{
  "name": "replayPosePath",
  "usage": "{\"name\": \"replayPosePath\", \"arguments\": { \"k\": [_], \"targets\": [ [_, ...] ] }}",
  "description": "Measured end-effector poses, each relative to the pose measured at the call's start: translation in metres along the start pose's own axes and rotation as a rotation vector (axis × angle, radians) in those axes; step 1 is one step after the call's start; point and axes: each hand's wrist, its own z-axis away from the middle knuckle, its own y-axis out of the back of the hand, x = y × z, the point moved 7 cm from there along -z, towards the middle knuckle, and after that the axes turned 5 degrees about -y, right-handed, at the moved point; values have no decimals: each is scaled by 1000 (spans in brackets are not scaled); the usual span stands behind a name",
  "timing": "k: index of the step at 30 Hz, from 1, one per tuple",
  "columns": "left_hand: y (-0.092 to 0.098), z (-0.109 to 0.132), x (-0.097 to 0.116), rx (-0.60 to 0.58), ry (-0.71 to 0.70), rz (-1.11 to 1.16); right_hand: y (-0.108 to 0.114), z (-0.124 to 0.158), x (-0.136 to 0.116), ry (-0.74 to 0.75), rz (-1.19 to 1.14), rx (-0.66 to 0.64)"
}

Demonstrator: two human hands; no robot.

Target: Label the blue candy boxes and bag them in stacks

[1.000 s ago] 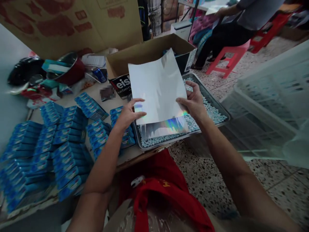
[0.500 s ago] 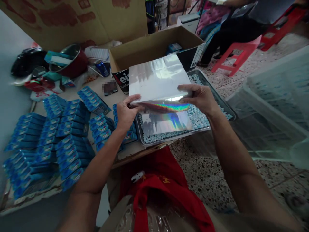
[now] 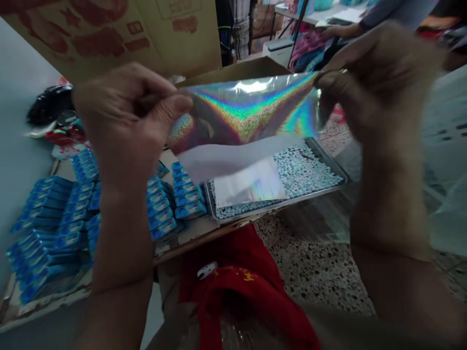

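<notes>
Both my hands hold a shiny holographic sheet (image 3: 248,109) up close to the camera, above the table. My left hand (image 3: 124,116) pinches its left edge between thumb and fingers. My right hand (image 3: 368,78) pinches its right edge and is blurred. The sheet shows rainbow bands and sags in the middle. Below it a metal tray (image 3: 328,187) full of small pale blue pills holds another holographic sheet (image 3: 251,182) lying flat on the pills.
Stacks of blue packets (image 3: 54,223) cover the table's left side. A cardboard box (image 3: 237,73) stands behind the sheet. Red cloth (image 3: 241,287) lies on my lap. Another person (image 3: 386,12) sits at the back right. A translucent crate (image 3: 445,146) is on the right.
Both hands have lifted the holographic sheet from above the tray up toward the camera. It is now curved, with its rainbow side facing me.
</notes>
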Motion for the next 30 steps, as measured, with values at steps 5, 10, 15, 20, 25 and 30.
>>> {"name": "replayPosePath", "arguments": {
  "k": [5, 10, 15, 20, 25, 30],
  "targets": [
    [-62, 10, -46, -190, 330, 77, -20, -29, 39, -60, -152, -190],
    [-171, 95, -125, -441, 664, 136, -141, -8, 163, -308, -94, -488],
    [-198, 125, -146, -509, 696, 238, -200, 10, 180, -125, 54, -649],
    [-199, 119, -150, -496, 748, 369, -231, 1, 135, 90, 160, -751],
    [-195, 136, -158, -506, 993, 561, -236, 7, 129, 107, 305, -698],
    [-190, 156, -160, -492, 1238, 678, -235, 6, 138, 72, 328, -586]
  ]
}}
